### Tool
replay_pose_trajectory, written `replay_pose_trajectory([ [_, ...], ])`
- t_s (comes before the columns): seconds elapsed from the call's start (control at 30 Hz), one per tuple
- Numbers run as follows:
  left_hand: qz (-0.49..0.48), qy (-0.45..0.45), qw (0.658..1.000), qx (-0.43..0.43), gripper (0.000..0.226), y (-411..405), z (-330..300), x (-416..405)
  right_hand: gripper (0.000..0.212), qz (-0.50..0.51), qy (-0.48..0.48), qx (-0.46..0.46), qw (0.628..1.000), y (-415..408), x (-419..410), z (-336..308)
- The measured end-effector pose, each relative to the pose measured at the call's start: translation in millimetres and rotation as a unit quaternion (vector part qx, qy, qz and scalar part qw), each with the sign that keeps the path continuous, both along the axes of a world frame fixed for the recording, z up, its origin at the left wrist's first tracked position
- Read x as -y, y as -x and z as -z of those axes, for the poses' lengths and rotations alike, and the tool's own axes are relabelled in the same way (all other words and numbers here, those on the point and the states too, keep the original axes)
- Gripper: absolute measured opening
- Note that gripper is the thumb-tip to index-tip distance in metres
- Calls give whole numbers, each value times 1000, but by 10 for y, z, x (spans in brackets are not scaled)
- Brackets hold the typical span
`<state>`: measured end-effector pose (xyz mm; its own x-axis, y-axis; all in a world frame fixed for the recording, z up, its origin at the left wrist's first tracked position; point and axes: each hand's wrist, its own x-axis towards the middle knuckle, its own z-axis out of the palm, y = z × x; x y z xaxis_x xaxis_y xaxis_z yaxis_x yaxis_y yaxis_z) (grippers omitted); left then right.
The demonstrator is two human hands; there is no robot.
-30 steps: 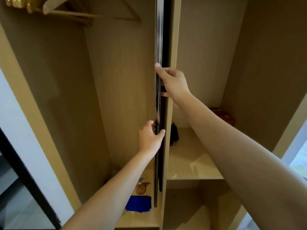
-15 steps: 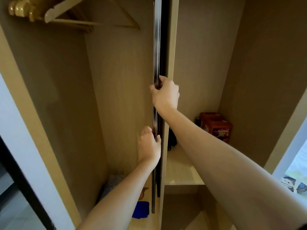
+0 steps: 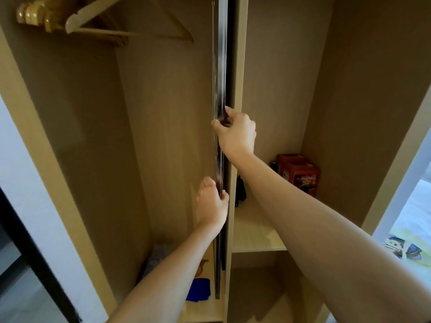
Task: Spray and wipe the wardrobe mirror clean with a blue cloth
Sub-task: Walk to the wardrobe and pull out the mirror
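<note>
Wardrobe interior fills the frame, hangers at upper left. Blue cloth lies on the wardrobe floor at lower centre, below both hands. Left hand curls round the mirror edge, seen edge-on with its long axis vertical at centre. Right hand grips the same edge higher up. Open room for swinging it lies leftward; the partition stands just beside it on the right.

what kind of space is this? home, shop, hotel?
Most likely a bedroom, at an open built-in wardrobe, home or hotel I can't tell. Wooden hangers hang on a rail at the top left, a shelf holds orange boxes, and patterned bedding shows at the right edge.
</note>
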<state>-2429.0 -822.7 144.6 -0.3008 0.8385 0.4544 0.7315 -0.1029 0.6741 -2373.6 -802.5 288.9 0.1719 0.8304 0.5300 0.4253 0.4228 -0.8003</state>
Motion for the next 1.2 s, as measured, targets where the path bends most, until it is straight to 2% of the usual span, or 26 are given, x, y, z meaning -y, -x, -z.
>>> replay_pose_trajectory([
  [0.23, 16, -29, 999, 8, 20, 8, 82, 246, 50, 13, -27, 5, 1000, -26, 210, 65],
  [0.4, 23, -38, 999, 9, 22, 3, 94, 446, 37, 30, -35, 13, 999, -35, 376, 85],
  [0.87, -20, -56, 998, 17, 23, -185, 147, 982, 48, -31, -36, 21, 999, -245, 1004, 59],
  [1.13, -43, -71, 996, 19, 23, -277, 200, 1267, 34, -53, -56, 17, 997, -330, 1305, 87],
  [1.2, -43, -73, 996, 17, 23, -293, 212, 1320, 37, -55, -61, 18, 996, -351, 1363, 91],
])
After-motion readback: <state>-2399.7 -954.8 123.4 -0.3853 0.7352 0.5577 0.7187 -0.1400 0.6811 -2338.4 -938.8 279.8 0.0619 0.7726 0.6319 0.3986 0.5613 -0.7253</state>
